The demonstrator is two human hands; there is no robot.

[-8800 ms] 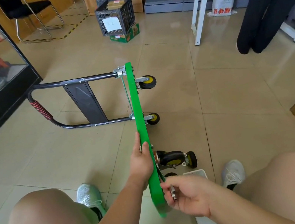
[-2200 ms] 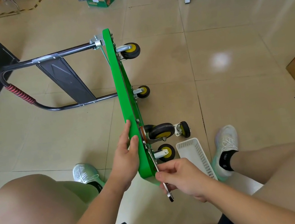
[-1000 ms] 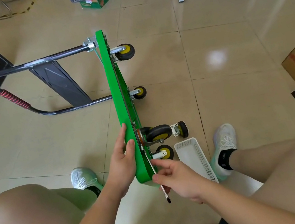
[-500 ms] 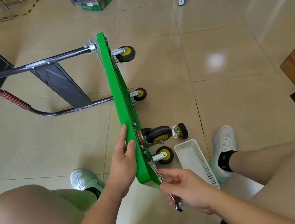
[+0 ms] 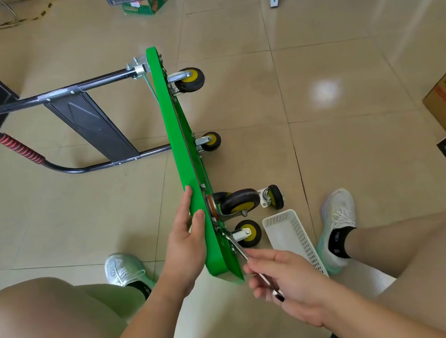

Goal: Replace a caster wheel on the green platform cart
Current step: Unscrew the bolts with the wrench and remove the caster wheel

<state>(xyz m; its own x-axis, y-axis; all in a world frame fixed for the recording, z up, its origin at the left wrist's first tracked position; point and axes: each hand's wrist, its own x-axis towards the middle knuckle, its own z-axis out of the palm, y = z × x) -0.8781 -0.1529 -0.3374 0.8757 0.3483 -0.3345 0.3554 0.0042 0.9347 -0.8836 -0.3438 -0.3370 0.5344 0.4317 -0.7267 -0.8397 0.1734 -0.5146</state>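
1. The green platform cart [image 5: 184, 157] stands on its edge on the tiled floor, wheels pointing right, between the person's knees.
2. The left hand [image 5: 187, 242] grips the deck's near edge, fingers wrapped over it.
3. The right hand [image 5: 290, 278] is closed around a wrench [image 5: 239, 250], whose head sits at the mounting plate of the large caster [image 5: 237, 201].
4. A loose caster [image 5: 273, 197] and a white basket [image 5: 301, 237] lie just right of the deck.

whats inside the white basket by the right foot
The white basket on the floor looks empty: only its bare bottom shows. Its near end is covered by the right hand holding the wrench, so that part cannot be checked.
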